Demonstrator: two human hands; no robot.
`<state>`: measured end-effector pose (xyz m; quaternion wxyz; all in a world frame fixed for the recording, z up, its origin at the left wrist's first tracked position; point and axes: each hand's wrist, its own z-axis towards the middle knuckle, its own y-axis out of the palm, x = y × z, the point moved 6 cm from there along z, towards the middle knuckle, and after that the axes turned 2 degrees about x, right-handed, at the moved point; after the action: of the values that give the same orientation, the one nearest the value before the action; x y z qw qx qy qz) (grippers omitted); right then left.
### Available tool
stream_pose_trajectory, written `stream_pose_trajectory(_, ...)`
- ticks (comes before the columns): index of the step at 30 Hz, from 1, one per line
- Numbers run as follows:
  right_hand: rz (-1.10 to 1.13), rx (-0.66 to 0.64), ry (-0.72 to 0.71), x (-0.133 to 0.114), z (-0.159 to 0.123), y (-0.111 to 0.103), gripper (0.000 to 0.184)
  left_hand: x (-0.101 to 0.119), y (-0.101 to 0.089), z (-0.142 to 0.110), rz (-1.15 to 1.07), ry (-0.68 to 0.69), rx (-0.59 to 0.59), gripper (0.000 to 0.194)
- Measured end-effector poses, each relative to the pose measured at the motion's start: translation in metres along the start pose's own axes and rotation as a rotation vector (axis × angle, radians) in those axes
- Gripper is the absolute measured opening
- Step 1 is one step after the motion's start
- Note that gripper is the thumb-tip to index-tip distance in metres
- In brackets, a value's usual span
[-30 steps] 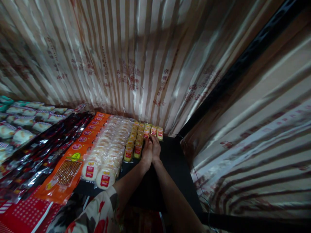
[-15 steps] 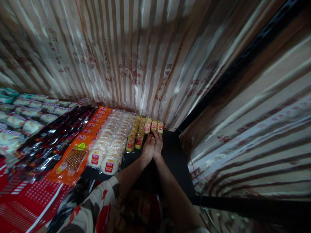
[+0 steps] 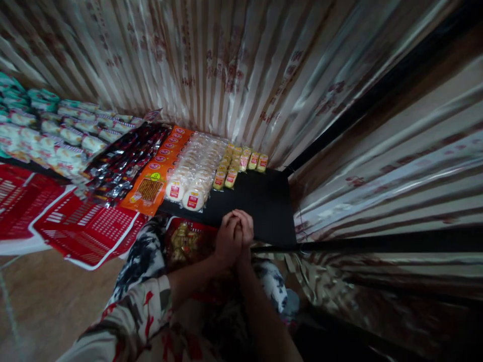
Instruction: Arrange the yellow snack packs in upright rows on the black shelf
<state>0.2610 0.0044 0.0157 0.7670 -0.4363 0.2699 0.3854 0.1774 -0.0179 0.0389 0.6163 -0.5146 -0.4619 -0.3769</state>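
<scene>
Yellow-wrapped snack packs [image 3: 231, 177] are lying on the far side of the black tabletop [image 3: 264, 206], well apart from the fingers. The fingers are resting together, curling over one another, and the left hand [image 3: 227, 244] and right hand [image 3: 246, 229] are pressing against each other; whether anything small is hiding between them, I cannot tell. Both hands are drawing back from the packs and are now hovering over the tabletop's near edge. That change is leaving the packs untouched, with two columns running toward the near edge and a short row reaching right along the tabletop's far side. Just left of them, on the tabletop, clear-wrapped round white crackers [image 3: 193, 199] are lying in two long columns. Farther left along the tabletop, an orange snack bag [image 3: 149, 193] is lying beside dark glossy packets [image 3: 124, 161], and white snack packets [image 3: 70, 156] are filling the stretch beyond. Below the tabletop's near edge, a red basket [image 3: 90, 226] is sitting to the left, while behind the tabletop a striped curtain [image 3: 226, 110] is hanging in folds
</scene>
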Motion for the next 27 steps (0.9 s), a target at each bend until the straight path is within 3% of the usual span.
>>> stream_pose_trajectory(4, 0.001, -0.131, 0.093, -0.010, -0.058, 0.012, 0.035, -0.026, -0.028, -0.046, 0.105, -0.050, -0.024, 0.031)
stream_pose_trajectory(10, -0.279, -0.781, 0.329, 0.004, -0.103, 0.061, 0.036, -0.099, -0.065, -0.058, 0.511, -0.270, -0.165, 0.038)
stream_pose_trajectory(12, -0.385, -0.981, 0.304, 0.006, -0.111, 0.070, 0.030, -0.119, -0.070, -0.056, 0.708, -0.295, -0.336, 0.038)
stream_pose_trajectory(14, -0.458, -1.098, 0.254, 0.005, -0.118, 0.076, 0.029, -0.135, -0.071, -0.056, 0.833, -0.281, -0.503, 0.036)
stream_pose_trajectory(16, -0.492, -1.131, 0.216, 0.003, -0.123, 0.080, 0.032, -0.146, -0.071, -0.058, 0.878, -0.298, -0.574, 0.033)
stream_pose_trajectory(19, -0.499, -1.131, 0.225, 0.002, -0.131, 0.084, 0.037, -0.154, -0.071, -0.061, 0.871, -0.345, -0.567, 0.025)
stream_pose_trajectory(27, -0.334, -1.023, 0.365, 0.009, -0.133, 0.084, 0.036, -0.146, -0.074, -0.057, 0.731, -0.330, -0.401, 0.037)
